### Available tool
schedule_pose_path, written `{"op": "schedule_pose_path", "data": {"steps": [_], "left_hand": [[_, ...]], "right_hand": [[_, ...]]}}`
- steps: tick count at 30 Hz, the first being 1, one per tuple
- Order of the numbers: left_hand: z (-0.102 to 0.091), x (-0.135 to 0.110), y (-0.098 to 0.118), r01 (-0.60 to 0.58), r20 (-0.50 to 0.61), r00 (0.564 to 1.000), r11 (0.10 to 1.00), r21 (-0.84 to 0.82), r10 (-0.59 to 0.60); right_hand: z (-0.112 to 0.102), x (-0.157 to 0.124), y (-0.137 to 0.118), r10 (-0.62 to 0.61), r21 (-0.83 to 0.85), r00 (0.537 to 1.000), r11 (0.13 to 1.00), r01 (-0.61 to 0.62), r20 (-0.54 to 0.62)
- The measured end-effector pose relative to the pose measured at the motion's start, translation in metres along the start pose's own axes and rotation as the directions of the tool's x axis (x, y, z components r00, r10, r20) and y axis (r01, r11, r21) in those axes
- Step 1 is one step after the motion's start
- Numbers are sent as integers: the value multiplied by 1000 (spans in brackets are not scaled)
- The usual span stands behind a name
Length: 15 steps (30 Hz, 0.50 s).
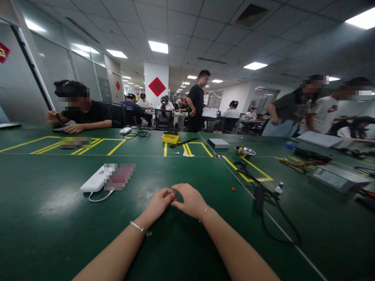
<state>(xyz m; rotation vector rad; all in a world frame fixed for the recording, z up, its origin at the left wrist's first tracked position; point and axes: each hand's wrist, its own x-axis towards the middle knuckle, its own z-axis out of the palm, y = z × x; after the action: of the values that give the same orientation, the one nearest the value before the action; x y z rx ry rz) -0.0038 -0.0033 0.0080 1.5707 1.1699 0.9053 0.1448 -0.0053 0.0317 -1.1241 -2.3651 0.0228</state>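
My left hand (159,203) and my right hand (191,200) meet at the fingertips just above the green tabletop (111,242). Between the left thumb and fingers is something small and dark, mostly hidden, whose kind I cannot make out. The right thumb and fingers curve around the same spot and pinch close to it. A white power bank (95,179) with a short white cable lies to the left, beside a blurred reddish flat object (120,177). A small orange piece (233,189) rests on the table to the right of my hands.
Black cables (259,199) with a dark block lie to the right, near a grey metal power supply (340,177). Farther back are a yellow tray (170,138), a grey box (218,143) and a metal bowl (245,151). Several people sit or stand around the tables.
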Motion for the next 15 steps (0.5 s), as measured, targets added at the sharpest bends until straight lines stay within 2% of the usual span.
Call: {"op": "schedule_pose_path", "data": {"steps": [2,3,4,6,9,11,13,15], "left_hand": [[-1,0,3,51,-15,999,992,-113,-53],[-1,-1,4,72,-29,997,985,-158,-78],[-2,-1,5,83,-44,995,977,-194,-93],[-2,-1,5,91,-77,991,966,-243,-113],[-2,0,4,90,-102,987,955,-282,-123],[-2,0,3,92,-100,987,952,-292,-126],[-2,-1,3,91,-94,988,950,-298,-124],[-2,-1,3,87,-86,989,949,-304,-118]], "right_hand": [[-11,-3,24,141,-16,990,990,-141,-23],[-18,-7,39,264,-53,964,963,-265,-35],[-24,-12,56,407,-103,911,905,-412,-69],[-37,-27,91,636,-184,759,736,-651,-140],[-49,-53,131,820,-207,512,470,-858,-255],[-52,-66,145,874,-204,411,366,-908,-260],[-52,-73,151,896,-190,388,351,-917,-218],[-52,-74,151,900,-141,399,378,-915,-174]]}}
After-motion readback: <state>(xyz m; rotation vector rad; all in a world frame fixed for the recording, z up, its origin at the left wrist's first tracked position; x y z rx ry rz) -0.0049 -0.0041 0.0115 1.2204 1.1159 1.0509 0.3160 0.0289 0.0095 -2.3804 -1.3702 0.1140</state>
